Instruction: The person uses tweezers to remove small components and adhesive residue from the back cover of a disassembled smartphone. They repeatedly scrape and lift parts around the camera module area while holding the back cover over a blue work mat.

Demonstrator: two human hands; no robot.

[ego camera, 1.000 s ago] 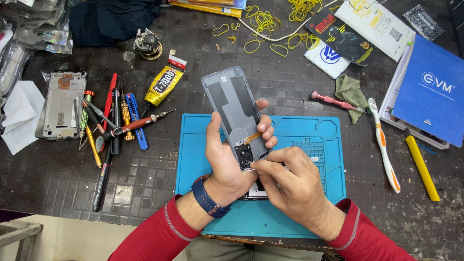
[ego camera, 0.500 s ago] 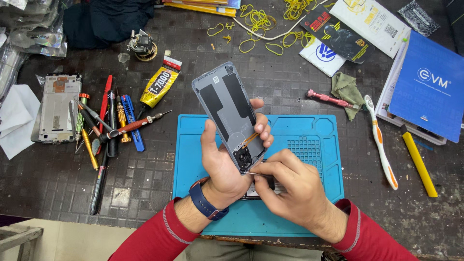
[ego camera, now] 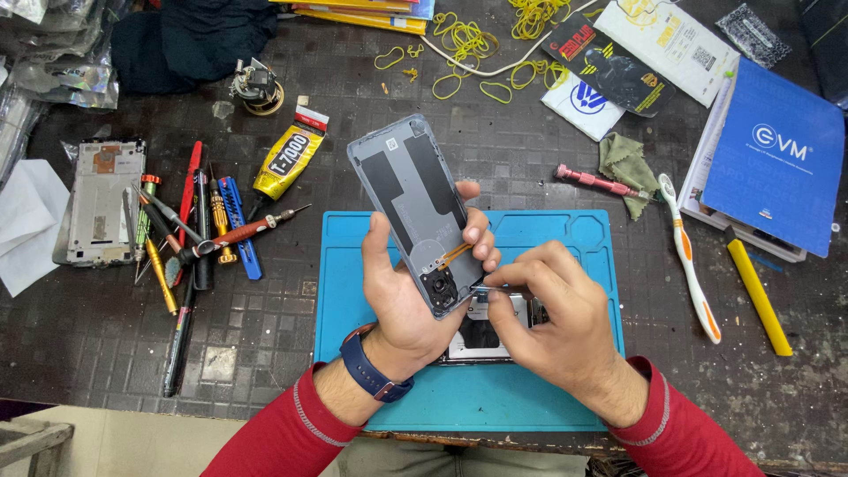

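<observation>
Far on my left, a bare phone frame (ego camera: 99, 205) lies flat on the dark bench (ego camera: 265, 353). Just beside it is a messy pile of screwdrivers and pens (ego camera: 199, 238). Next to the pile lies a yellow glue tube (ego camera: 287, 159), tipped at a slant.

In the middle is a blue mat (ego camera: 530, 397). My left hand (ego camera: 411, 296) is above it. This hand is wrapped tight around a grey phone back cover (ego camera: 411, 194). My thumb is on the left edge and my fingers curl over the right edge. The cover is tilted, with its top end pointing up and to the left. Its camera hole is down low, near my palm. A thin orange strip runs on it near my fingertips. I wear a dark blue watch (ego camera: 371, 371) on that wrist.

My right hand (ego camera: 556, 322) is just beside the cover, touching its lower corner. My fingers are pinched together there on something thin and silvery, too small to tell. Under my hands, an open phone (ego camera: 481, 334) lies flat on the mat.

More to the right lie a green cloth (ego camera: 625, 163), a white and orange toothbrush (ego camera: 691, 261), a yellow stick (ego camera: 758, 296) and a blue booklet (ego camera: 777, 159).
</observation>
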